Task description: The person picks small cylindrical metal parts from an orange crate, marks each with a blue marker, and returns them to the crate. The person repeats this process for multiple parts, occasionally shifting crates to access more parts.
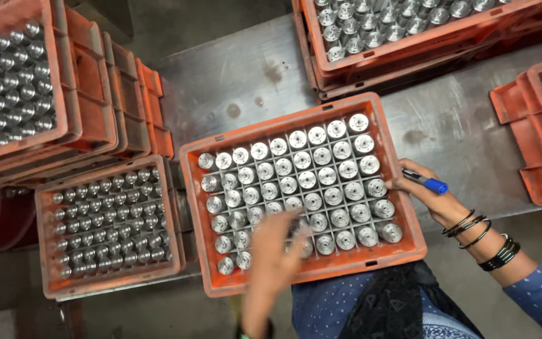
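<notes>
Step in hand: I judge I'm working through the rows of short, round, silver metal cylinders [307,180] standing upright in the gridded orange plastic crate [403,248] on the grey steel table [246,75].
Left hand: my left hand [275,248] is over the crate's near rows, motion-blurred, fingers spread down onto the parts there; I cannot tell whether they grip one.
Right hand: my right hand [425,194] rests on the crate's right rim, fingers closed around a blue-capped marker pen [426,182], tip pointing toward the parts.
Parts' place: every cell I can see holds a cylinder, hub facing up.
Next move calls for: as I judge it, steadying the left hand on a single cylinder and bringing the pen across without knocking neighbours.
Surroundings: more orange crates of similar parts sit left [105,229] and at the far edge [384,31].
</notes>
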